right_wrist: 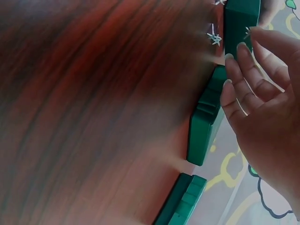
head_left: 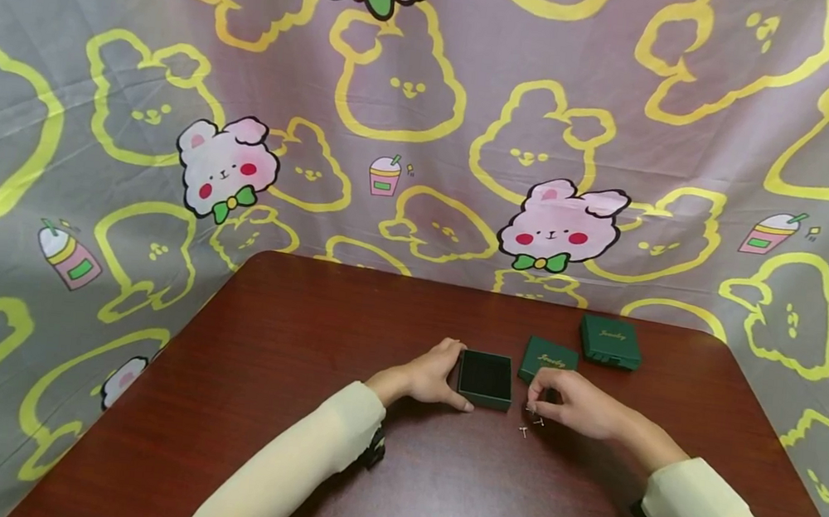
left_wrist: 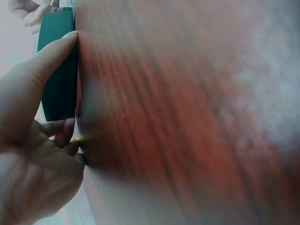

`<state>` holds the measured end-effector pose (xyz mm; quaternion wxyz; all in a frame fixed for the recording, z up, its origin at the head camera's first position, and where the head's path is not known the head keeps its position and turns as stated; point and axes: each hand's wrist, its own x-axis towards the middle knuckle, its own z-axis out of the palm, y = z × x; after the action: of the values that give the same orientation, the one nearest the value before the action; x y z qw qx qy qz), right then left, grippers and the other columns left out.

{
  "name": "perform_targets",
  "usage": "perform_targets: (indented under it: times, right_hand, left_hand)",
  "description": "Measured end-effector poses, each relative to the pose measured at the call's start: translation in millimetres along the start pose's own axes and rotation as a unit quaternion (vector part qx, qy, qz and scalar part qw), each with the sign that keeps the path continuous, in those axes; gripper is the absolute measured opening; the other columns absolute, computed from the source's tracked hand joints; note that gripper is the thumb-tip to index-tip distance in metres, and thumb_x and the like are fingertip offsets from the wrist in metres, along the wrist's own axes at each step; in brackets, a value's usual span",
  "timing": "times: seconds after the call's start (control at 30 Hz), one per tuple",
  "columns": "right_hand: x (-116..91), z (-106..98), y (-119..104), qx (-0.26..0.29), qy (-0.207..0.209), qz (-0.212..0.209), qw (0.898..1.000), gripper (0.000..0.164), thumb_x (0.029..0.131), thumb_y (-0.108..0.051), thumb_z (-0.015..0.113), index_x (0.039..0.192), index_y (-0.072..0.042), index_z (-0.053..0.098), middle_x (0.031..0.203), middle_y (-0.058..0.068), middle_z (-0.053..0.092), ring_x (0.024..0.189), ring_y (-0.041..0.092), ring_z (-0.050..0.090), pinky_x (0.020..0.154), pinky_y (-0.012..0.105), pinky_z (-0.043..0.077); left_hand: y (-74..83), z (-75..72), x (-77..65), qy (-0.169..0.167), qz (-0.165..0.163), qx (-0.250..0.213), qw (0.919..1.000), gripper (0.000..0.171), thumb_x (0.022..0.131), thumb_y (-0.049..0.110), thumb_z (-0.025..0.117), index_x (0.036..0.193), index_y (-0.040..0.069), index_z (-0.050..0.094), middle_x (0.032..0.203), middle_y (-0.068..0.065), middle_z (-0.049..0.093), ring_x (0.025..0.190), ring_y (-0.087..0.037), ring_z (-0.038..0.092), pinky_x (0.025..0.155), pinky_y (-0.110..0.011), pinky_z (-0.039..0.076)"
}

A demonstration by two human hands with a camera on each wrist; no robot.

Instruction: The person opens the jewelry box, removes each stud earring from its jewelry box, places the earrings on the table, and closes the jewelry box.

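An open green jewelry box (head_left: 485,379) with a dark lining sits on the table. My left hand (head_left: 435,374) holds it from the left, the thumb (left_wrist: 58,49) along its near side and the fingers around toward the back. Just right of the box, my right hand (head_left: 580,402) pinches a small silvery star-shaped piece (right_wrist: 247,32) between thumb and forefinger, the other fingers loosely bent. Beneath that hand, another small silvery star-shaped piece (right_wrist: 214,37) with a thin pin lies on the tabletop, and a similar one (head_left: 523,431) lies close by.
Behind my right hand is a green piece with gold "Jewelry" lettering (head_left: 550,356), partly covered by the hand. Farther back and right stands a green "Jewelry" box (head_left: 610,342). The brown wooden table (head_left: 303,323) meets a patterned cloth (head_left: 429,110) at its back and sides.
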<state>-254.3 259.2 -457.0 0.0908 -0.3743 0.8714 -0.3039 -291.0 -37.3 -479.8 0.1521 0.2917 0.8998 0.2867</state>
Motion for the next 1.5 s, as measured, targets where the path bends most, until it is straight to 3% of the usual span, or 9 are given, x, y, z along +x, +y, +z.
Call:
perform_targets:
  times: [0.23, 0.6, 0.97, 1.17, 1.5]
  right_hand:
    - [-4, 3, 2, 0.020, -0.037, -0.011, 0.999, 0.013, 0.094, -0.005, 0.072, 0.087, -0.016, 0.070, 0.093, -0.003, 0.064, 0.088, 0.012, 0.057, 0.075, 0.030, 0.049]
    - [-6, 3, -3, 0.026, -0.056, -0.030, 0.998, 0.016, 0.085, -0.003, 0.077, 0.080, -0.018, 0.073, 0.093, -0.003, 0.066, 0.090, 0.011, 0.058, 0.077, 0.032, 0.050]
    - [-4, 1, -5, 0.045, -0.061, -0.011, 0.997, 0.014, 0.090, -0.005, 0.073, 0.083, -0.017, 0.071, 0.093, 0.000, 0.066, 0.087, 0.011, 0.059, 0.074, 0.029, 0.051]
    - [-3, -4, -5, 0.028, -0.042, -0.002, 0.999, 0.012, 0.092, -0.010, 0.075, 0.088, -0.018, 0.068, 0.092, -0.004, 0.063, 0.086, 0.014, 0.058, 0.074, 0.030, 0.051]
    - [4, -19, -7, -0.037, 0.014, 0.029, 0.999, 0.021, 0.092, -0.014, 0.077, 0.110, -0.010, 0.066, 0.106, 0.002, 0.065, 0.103, 0.025, 0.061, 0.090, 0.050, 0.052]
  left_hand:
    - [0.9, -2.3, -0.4, 0.000, 0.000, 0.001, 1.0000, 0.102, 0.079, 0.041, 0.089, 0.154, 0.003, 0.031, 0.149, -0.013, 0.038, 0.134, -0.022, 0.043, 0.110, -0.035, 0.039]
    - [0.7, -1.8, -1.3, 0.002, 0.004, 0.003, 1.0000, 0.099, 0.078, 0.041, 0.089, 0.152, 0.004, 0.034, 0.144, -0.012, 0.041, 0.129, -0.021, 0.045, 0.108, -0.033, 0.040]
    - [1.4, -1.5, -1.4, 0.003, 0.006, 0.004, 1.0000, 0.097, 0.078, 0.040, 0.090, 0.150, 0.004, 0.035, 0.142, -0.011, 0.042, 0.127, -0.020, 0.045, 0.107, -0.032, 0.040]
    - [0.9, -0.2, -1.4, 0.005, 0.004, 0.006, 1.0000, 0.098, 0.078, 0.040, 0.090, 0.150, 0.004, 0.036, 0.142, -0.011, 0.042, 0.127, -0.020, 0.045, 0.107, -0.032, 0.040]
    - [0.4, -0.1, -1.4, 0.009, 0.010, 0.004, 0.9999, 0.095, 0.077, 0.041, 0.090, 0.148, 0.005, 0.037, 0.141, -0.010, 0.042, 0.124, -0.019, 0.046, 0.106, -0.032, 0.041]
